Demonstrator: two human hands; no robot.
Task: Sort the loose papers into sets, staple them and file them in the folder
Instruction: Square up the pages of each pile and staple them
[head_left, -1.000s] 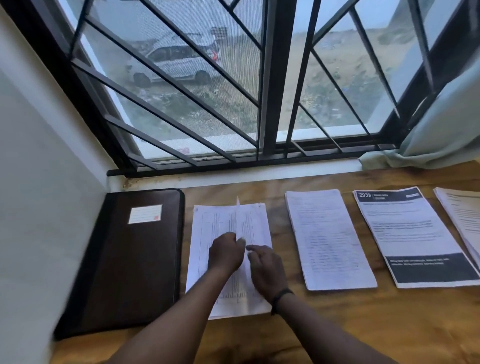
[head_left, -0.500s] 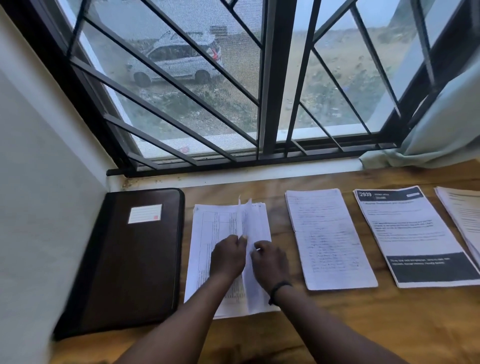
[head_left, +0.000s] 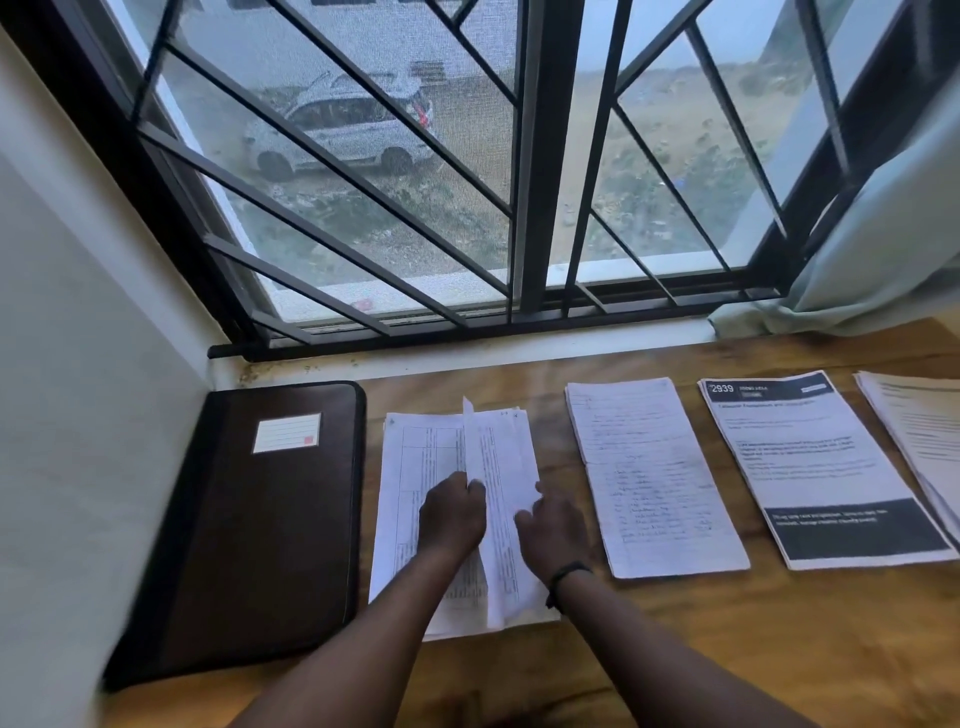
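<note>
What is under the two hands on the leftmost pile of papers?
Under the left hand lies a printed table sheet of the pile. The right hand holds a partly lifted sheet. How many sheets lie beneath, and what the hands cover, cannot be seen.

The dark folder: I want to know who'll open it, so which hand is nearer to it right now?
Left. The left hand rests on the table-printed stack right beside the folder; the right hand sits farther away, at that stack's far side, holding lifted sheets.
</note>
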